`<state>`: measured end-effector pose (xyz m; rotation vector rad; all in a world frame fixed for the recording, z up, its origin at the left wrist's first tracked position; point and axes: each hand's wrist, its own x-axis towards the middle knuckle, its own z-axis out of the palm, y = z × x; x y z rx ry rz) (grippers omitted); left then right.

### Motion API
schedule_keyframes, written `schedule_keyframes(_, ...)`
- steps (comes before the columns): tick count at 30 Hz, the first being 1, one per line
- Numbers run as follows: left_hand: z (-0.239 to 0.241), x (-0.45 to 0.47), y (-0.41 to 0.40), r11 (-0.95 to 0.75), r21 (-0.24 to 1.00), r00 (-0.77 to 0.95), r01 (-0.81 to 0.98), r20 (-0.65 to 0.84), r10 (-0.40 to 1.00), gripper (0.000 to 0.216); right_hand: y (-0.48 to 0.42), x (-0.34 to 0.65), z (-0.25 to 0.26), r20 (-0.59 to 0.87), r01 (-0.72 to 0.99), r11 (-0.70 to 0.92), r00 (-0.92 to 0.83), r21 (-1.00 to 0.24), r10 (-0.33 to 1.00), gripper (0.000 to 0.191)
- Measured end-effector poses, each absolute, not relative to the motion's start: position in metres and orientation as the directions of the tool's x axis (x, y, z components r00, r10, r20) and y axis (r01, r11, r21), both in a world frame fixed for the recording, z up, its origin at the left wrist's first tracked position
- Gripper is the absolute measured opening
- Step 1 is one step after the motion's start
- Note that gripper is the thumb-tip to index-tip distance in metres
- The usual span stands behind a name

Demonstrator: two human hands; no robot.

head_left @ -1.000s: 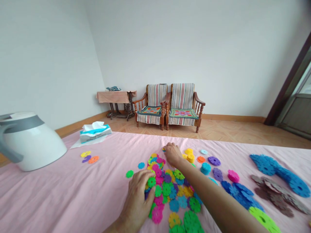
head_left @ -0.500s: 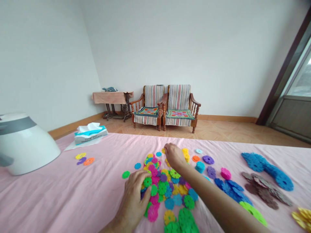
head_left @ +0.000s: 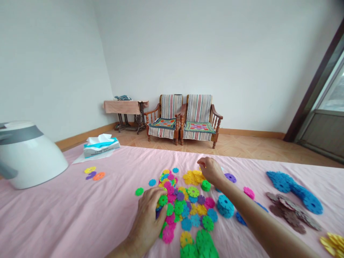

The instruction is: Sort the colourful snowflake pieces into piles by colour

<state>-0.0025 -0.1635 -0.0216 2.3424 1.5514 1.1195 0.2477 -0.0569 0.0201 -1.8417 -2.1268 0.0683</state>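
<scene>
My left hand (head_left: pixel 148 212) rests at the left edge of a loose heap of colourful notched plastic discs (head_left: pixel 179 207). Its thumb and fingers curl around some of them, with a green disc (head_left: pixel 162 200) showing between. My right hand (head_left: pixel 212 172) hovers at the far side, just right of a cluster of yellow discs (head_left: pixel 192 177). Its fingers are pinched together, and whatever they hold is hidden. Below it lie a small green stack (head_left: pixel 206 185) and a taller blue stack (head_left: pixel 225 206).
Dark blue discs (head_left: pixel 286 182), brown discs (head_left: pixel 291 211) and yellow discs (head_left: pixel 333 243) lie sorted at right. On the left stand a white kettle (head_left: pixel 34 157) and a tissue box (head_left: pixel 101 147), with a few loose discs (head_left: pixel 99 176) nearby. Two armchairs (head_left: pixel 199 114) stand beyond the pink cloth (head_left: pixel 113 211).
My right hand has moved right, uncovering more of the yellow cluster and the small green stack. My left hand stays in place around its discs. The view has shifted slightly.
</scene>
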Motion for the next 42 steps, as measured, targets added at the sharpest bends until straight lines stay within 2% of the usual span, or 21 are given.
schedule_keyframes(7, -0.028, -0.006, -0.161, -0.463, 0.470, 0.181, 0.751, 0.529, 0.829, 0.033, -0.077, 0.194, 0.010, 0.192, 0.830, 0.456, -0.414, -0.322, 0.890, 0.020)
schedule_keyframes(13, -0.046, -0.011, -0.155, -0.440, 0.456, 0.108, 0.774, 0.588, 0.801, 0.049, -0.109, 0.160, 0.004, 0.206, 0.708, 0.625, -0.591, -0.330, 0.779, 0.044)
schedule_keyframes(16, -0.052, -0.010, -0.153, -0.441, 0.436, 0.108, 0.784, 0.604, 0.789, 0.055, -0.114, 0.153, 0.004, 0.214, 0.680, 0.655, -0.622, -0.329, 0.753, 0.042)
schedule_keyframes(21, -0.053, -0.010, -0.153, -0.405, 0.454, 0.083, 0.794, 0.579, 0.811, 0.052, -0.084, 0.153, 0.005, 0.232, 0.750, 0.582, -0.533, -0.314, 0.813, 0.024)
schedule_keyframes(31, -0.048, -0.014, -0.153, -0.424, 0.455, 0.126, 0.783, 0.552, 0.824, 0.048, -0.033, 0.135, -0.004, 0.210, 0.824, 0.500, -0.457, -0.267, 0.864, 0.030)
schedule_keyframes(36, -0.046, -0.013, -0.154, -0.423, 0.464, 0.126, 0.778, 0.545, 0.829, 0.048, -0.028, 0.137, -0.008, 0.166, 0.855, 0.413, -0.379, -0.314, 0.911, 0.031)
schedule_keyframes(42, -0.042, -0.011, -0.154, -0.428, 0.460, 0.150, 0.778, 0.525, 0.838, 0.042, -0.041, 0.158, -0.004, 0.149, 0.843, 0.317, -0.280, -0.434, 0.948, 0.030)
